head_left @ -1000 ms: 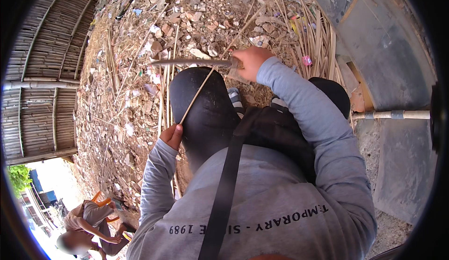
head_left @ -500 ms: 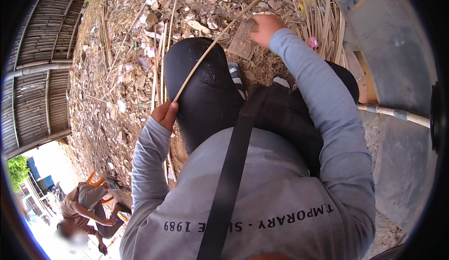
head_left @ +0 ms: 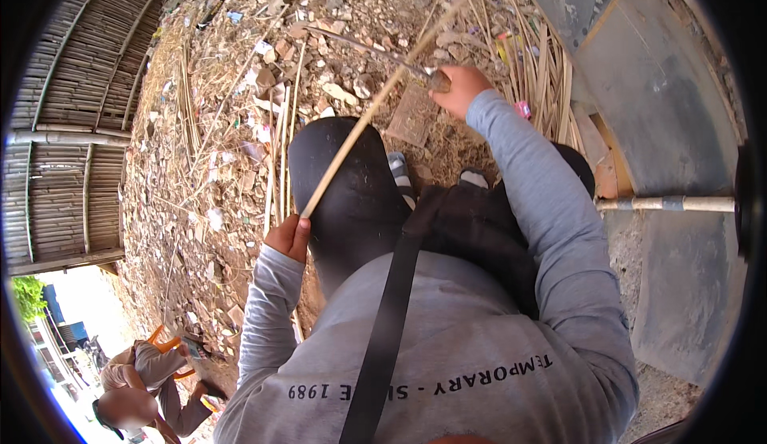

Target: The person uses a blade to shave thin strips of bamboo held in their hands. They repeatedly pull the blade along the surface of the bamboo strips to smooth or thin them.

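Taking the left knee (head_left: 323,156) as landmark: the pale strip (head_left: 354,139) runs slantwise over it, from its near side to well beyond on the right. The left hand (head_left: 289,236), on the knee's near side, pinches the strip's lower end between thumb and fingers. The right hand (head_left: 462,91), beyond and right of the knee, is curled closed around the handle of a knife (head_left: 374,49). Since 1 second ago, the knife has swung from level to slanting, tip farther from the knee; contact is unclear. The strip now looks broader, suggesting the same piece was turned between 2 passes.
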The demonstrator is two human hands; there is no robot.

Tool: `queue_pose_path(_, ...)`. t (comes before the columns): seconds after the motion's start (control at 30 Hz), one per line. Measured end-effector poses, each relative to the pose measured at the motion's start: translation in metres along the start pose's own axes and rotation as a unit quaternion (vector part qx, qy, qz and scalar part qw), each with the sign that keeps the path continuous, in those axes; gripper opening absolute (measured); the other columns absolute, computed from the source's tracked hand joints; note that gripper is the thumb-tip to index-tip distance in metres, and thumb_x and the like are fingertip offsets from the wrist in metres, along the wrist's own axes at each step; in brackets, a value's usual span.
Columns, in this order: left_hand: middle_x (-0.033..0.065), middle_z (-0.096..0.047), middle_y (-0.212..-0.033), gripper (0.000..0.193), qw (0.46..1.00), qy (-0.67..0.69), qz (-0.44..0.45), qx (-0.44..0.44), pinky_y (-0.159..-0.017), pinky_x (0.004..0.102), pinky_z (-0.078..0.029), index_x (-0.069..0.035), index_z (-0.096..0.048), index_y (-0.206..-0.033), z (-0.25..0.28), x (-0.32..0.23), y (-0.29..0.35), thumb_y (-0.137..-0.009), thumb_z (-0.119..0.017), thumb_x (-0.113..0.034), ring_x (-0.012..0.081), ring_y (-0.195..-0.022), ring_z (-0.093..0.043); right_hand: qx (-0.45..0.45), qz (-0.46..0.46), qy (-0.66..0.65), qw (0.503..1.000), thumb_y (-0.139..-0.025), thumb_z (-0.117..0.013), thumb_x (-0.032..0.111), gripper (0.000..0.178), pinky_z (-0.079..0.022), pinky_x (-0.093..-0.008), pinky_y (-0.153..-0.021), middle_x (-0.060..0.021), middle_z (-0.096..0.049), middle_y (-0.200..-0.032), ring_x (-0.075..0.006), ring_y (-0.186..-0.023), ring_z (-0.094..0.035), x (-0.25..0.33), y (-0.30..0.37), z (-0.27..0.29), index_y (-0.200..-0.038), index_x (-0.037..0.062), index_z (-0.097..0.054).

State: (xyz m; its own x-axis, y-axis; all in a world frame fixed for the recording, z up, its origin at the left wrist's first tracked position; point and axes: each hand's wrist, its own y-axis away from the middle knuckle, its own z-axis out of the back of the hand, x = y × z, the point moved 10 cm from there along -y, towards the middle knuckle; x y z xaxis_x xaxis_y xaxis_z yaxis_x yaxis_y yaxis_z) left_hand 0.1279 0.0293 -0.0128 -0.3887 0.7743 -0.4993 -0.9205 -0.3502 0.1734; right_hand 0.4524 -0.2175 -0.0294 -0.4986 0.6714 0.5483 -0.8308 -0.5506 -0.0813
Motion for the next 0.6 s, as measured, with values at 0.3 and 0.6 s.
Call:
queue_pose_path(0.3, 0.0191, -0.06, -0.066, 0.024, 0.987, -0.115, -0.044, -0.099, -0.053, 0.046, -0.046, -0.004, -0.058, -0.084, 0.028, -0.045, 0.018, -0.089, -0.064, -0.026, 0.0395, -0.06, -0.06, 0.03, 0.106, -0.004, 0.994, -0.075, -0.071, 0.031, 0.035, -0.051, -0.0441, -0.068, -0.0162, -0.066, -0.078, -0.0353, -0.075, -0.065, 0.046, 0.021, 0.011, -0.101, 0.0089, -0.066)
queue_pose_path(0.6, 0.0199, -0.061, -0.073, 0.016, 0.985, -0.14, -0.005, -0.104, -0.055, 0.0483, -0.045, -0.004, -0.057, -0.09, 0.018, -0.041, 0.016, -0.091, -0.059, -0.019, 0.0413, -0.065, -0.06, 0.056, 0.157, 0.062, 0.984, -0.072, -0.068, 0.027, 0.033, -0.052, -0.0459, -0.069, -0.0121, -0.066, -0.077, -0.0342, -0.077, -0.065, 0.067, 0.033, -0.009, -0.103, 0.0157, -0.066)
